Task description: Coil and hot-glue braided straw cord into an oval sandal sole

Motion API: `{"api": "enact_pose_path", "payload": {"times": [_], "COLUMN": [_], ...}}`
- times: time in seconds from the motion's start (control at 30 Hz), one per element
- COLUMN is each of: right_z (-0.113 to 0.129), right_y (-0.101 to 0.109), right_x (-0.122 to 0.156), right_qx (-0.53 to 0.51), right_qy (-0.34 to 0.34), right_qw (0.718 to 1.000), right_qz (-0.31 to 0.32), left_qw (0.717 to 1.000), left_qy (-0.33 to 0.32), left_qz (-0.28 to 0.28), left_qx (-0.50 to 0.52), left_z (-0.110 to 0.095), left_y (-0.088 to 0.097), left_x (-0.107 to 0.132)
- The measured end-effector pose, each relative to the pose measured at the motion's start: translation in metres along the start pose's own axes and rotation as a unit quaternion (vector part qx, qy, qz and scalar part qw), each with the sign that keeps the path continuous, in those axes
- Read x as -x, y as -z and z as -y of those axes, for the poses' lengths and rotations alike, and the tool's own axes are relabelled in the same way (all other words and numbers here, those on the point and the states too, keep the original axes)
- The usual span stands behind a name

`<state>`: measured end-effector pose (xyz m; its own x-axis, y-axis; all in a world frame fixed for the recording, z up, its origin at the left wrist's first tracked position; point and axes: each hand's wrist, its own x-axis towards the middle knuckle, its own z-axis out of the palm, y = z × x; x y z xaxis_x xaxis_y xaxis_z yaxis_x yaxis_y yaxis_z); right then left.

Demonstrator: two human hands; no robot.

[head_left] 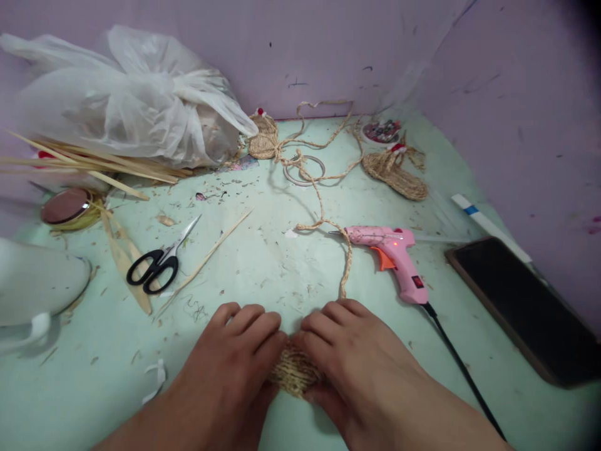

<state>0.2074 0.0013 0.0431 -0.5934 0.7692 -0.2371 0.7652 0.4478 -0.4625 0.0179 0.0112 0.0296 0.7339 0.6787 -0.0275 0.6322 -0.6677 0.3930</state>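
A small woven straw piece (295,371) is held between my two hands at the bottom middle, its ends hidden under the fingers. My left hand (235,357) is closed around its left side, and my right hand (350,357) around its right side. A braided straw cord (348,266) runs up from the fingers of my right hand, past the tip of a pink glue gun (389,241), toward the back of the table. The glue gun lies on its side with a small orange light showing.
Black-handled scissors (162,260) and straw strips (126,257) lie to the left, near a white mug (42,282). A tied plastic bag (141,100) stands behind. Small woven slippers (394,172) lie at the back; a phone (521,300) is on the right.
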Motion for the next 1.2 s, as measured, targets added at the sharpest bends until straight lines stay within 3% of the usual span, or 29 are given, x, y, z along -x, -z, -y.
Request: {"api": "enact_pose_path", "payload": {"times": [0.23,0.47,0.6,1.0,1.2], "right_z": [-0.010,-0.038,-0.041,-0.031,-0.024], "right_y": [-0.003,0.007,0.001,-0.012,-0.014], "right_x": [0.004,0.010,0.017,0.031,0.030], "right_qx": [-0.048,0.112,0.114,0.085,0.019], "right_qy": [-0.008,0.048,0.100,0.028,-0.004], "right_qw": [0.998,0.988,0.984,0.995,0.999], "right_qz": [-0.038,-0.099,-0.099,-0.042,-0.034], "left_qw": [0.999,0.997,0.997,0.999,1.000], "left_qy": [0.001,-0.005,0.000,0.005,0.005], "left_qz": [-0.026,-0.056,-0.050,-0.032,-0.026], "left_qx": [0.039,0.058,0.061,0.023,0.017], "left_z": [0.001,0.000,0.000,-0.001,-0.002], "left_y": [-0.007,-0.007,-0.006,-0.006,-0.006], "left_x": [0.002,0.002,0.001,0.002,0.002]}}
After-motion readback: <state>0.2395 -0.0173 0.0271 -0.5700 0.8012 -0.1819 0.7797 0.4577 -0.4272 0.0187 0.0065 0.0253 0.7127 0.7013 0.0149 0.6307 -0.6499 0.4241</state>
